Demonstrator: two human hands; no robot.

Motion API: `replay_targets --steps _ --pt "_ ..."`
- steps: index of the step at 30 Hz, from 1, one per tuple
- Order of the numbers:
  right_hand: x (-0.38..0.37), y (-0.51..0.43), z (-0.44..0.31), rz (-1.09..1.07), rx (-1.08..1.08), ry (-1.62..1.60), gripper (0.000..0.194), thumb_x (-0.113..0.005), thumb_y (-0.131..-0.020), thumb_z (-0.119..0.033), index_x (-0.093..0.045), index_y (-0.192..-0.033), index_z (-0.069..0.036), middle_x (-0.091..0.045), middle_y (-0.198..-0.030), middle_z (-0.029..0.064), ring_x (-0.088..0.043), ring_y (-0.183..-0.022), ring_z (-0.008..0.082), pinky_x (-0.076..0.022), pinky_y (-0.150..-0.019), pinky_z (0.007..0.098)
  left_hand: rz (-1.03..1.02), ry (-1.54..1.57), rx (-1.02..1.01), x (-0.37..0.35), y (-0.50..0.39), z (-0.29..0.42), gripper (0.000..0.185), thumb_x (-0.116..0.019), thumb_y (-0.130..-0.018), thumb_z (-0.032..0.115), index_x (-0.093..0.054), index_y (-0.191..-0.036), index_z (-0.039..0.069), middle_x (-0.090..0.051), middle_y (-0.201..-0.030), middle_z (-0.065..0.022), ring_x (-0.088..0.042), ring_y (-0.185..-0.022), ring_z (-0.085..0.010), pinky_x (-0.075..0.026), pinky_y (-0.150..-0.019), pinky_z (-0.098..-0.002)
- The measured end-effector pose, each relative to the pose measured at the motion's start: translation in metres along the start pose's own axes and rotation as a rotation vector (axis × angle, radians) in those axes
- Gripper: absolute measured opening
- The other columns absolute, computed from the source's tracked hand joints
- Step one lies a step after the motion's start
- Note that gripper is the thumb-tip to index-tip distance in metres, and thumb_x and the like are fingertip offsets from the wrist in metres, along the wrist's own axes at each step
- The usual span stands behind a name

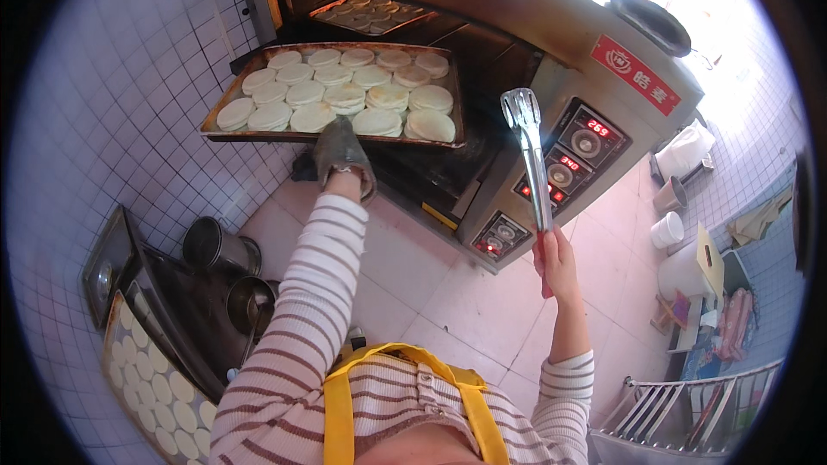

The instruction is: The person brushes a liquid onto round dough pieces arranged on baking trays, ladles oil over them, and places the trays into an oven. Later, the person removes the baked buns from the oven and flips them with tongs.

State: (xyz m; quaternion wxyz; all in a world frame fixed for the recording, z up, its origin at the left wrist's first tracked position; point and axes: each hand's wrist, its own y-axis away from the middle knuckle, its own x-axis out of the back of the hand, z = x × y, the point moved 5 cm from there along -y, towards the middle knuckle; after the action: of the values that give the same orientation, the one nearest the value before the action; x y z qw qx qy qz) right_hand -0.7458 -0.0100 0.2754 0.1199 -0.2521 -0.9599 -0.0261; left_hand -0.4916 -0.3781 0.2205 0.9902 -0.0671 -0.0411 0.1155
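Note:
My left hand (343,158), in a dark, worn oven mitt, grips the front rim of a baking tray (213,117). Rows of round, pale flatbreads (313,117) cover that tray, a few with light browning on top. The tray sits at the mouth of a deck oven (510,19), partly out over its lowered door. In my right hand (557,265) is a pair of metal tongs (531,155) with red handles, held upright in front of the oven's control panel (568,161). The tongs' tips are away from the breads, with nothing between them.
Deeper in the oven lies a second tray of flatbreads (375,15). At lower left, another tray of pale dough rounds (158,387) stands beside metal pots (213,245). A metal rack (685,410) is at lower right. Buckets (667,230) stand along the right wall.

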Motion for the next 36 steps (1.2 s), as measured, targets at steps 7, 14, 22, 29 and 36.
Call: replay_targets --steps 7,14,22,29,36 --pt "0.023 0.054 -0.011 0.101 0.061 -0.049 0.036 -0.036 -0.102 -0.031 -0.052 -0.112 -0.001 -0.041 -0.056 -0.0029 -0.035 -0.043 0.0046 -0.0281 -0.040 0.0199 -0.463 0.273 -0.091 0.093 -0.001 -0.017 0.018 -0.054 -0.089 0.007 -0.060 -0.104 0.001 -0.061 -0.105 -0.0107 -0.056 -0.097 -0.0201 -0.046 -0.087 -0.0318" --pt "-0.014 0.116 -0.044 0.188 0.085 0.007 0.042 -0.035 -0.101 -0.034 -0.051 -0.114 0.002 -0.042 -0.057 -0.0023 -0.035 -0.043 0.0044 -0.0275 -0.041 0.0197 -0.636 0.805 0.462 0.168 0.015 -0.010 0.011 -0.059 -0.087 0.008 -0.062 -0.098 0.005 -0.063 -0.096 -0.0043 -0.057 -0.094 -0.0151 -0.048 -0.084 -0.0294" --pt "-0.039 0.161 -0.061 0.287 0.107 0.110 0.059 -0.036 -0.098 -0.052 -0.049 -0.115 0.002 -0.044 -0.058 -0.0023 -0.036 -0.039 0.0032 -0.0248 -0.035 0.0183 -0.824 0.641 0.230 0.143 0.009 0.031 0.017 -0.057 -0.090 0.012 -0.063 -0.105 0.005 -0.063 -0.103 -0.0071 -0.058 -0.097 -0.0194 -0.047 -0.090 -0.0316" --pt "-0.042 0.193 -0.064 0.399 0.097 0.089 0.053 -0.035 -0.100 -0.046 -0.049 -0.117 0.002 -0.043 -0.057 -0.0023 -0.035 -0.041 0.0033 -0.0251 -0.038 0.0183 -0.779 -0.168 -0.738 0.124 -0.008 0.062 0.025 -0.053 -0.091 0.015 -0.062 -0.110 0.002 -0.062 -0.112 -0.0116 -0.057 -0.106 -0.0224 -0.043 -0.096 -0.0323" --pt "-0.028 0.185 -0.056 0.370 0.068 0.064 0.046 -0.035 -0.101 -0.038 -0.050 -0.117 0.002 -0.043 -0.057 -0.0023 -0.034 -0.043 0.0037 -0.0264 -0.040 0.0192 -0.897 0.027 -0.286 0.099 -0.038 0.080 0.031 -0.058 -0.087 0.016 -0.060 -0.115 0.003 -0.061 -0.115 -0.0115 -0.056 -0.108 -0.0230 -0.043 -0.096 -0.0324"
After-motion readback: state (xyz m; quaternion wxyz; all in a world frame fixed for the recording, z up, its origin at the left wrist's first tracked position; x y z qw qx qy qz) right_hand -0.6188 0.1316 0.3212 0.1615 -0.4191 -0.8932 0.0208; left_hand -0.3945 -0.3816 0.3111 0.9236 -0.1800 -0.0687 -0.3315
